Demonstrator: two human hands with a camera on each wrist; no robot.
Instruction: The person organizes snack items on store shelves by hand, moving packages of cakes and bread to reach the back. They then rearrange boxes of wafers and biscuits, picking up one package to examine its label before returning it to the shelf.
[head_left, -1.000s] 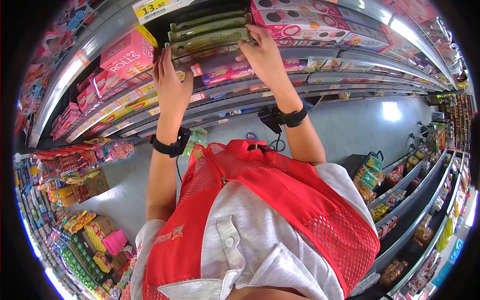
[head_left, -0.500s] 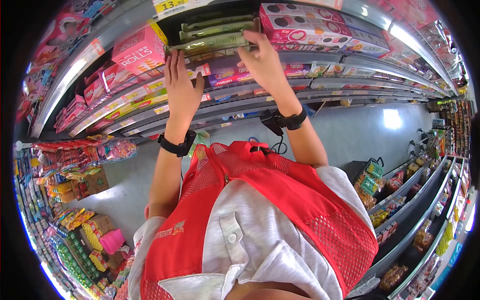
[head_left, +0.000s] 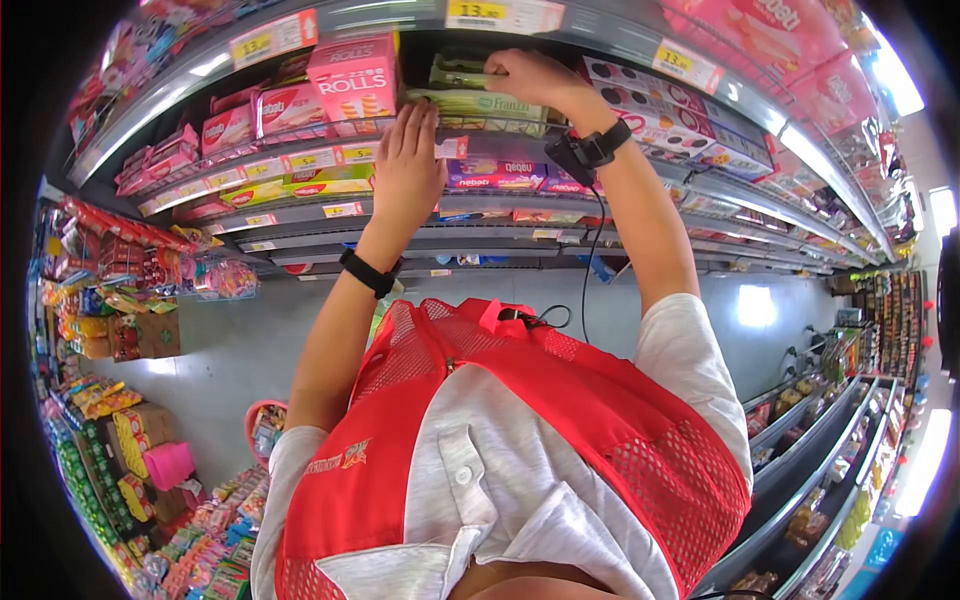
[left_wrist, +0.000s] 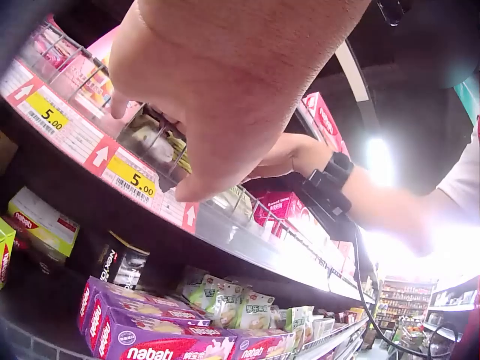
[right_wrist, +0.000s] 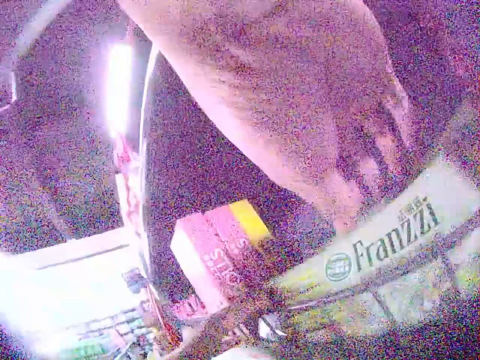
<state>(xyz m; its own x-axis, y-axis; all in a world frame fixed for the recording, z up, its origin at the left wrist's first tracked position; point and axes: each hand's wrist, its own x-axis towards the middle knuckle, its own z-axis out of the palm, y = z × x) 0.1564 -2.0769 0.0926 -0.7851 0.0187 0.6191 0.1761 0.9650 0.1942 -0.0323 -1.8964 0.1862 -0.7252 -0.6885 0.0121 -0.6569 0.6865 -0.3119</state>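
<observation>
Green Franzzi packets point(head_left: 485, 106) lie in a row on the upper shelf behind a low wire rail, between pink boxes. My left hand point(head_left: 408, 165) is at the left end of the front packet, its fingers straight and its fingertips right at the rail. Over the row reaches my right hand point(head_left: 540, 82), its wrist bent and its fingers pointing down behind the front packet. In the grainy right wrist view, the right fingers point(right_wrist: 349, 206) dip behind the upright Franzzi packet point(right_wrist: 382, 244); their tips are hidden, and I cannot tell whether they grip anything.
A pink Rolls box point(head_left: 352, 80) stands left of the packets, and pink biscuit boxes point(head_left: 650, 105) are stacked to the right. Purple Nabati boxes point(head_left: 492, 174) sit one shelf lower. The upper shelf edge with price tags point(head_left: 505, 14) runs above the hands. A cable point(head_left: 588, 262) hangs from the right wrist.
The head view has shifted, so the shelf appears lower and further right. My right hand has moved from the packets' right end to above and behind the front one. The left hand stays at the left end.
</observation>
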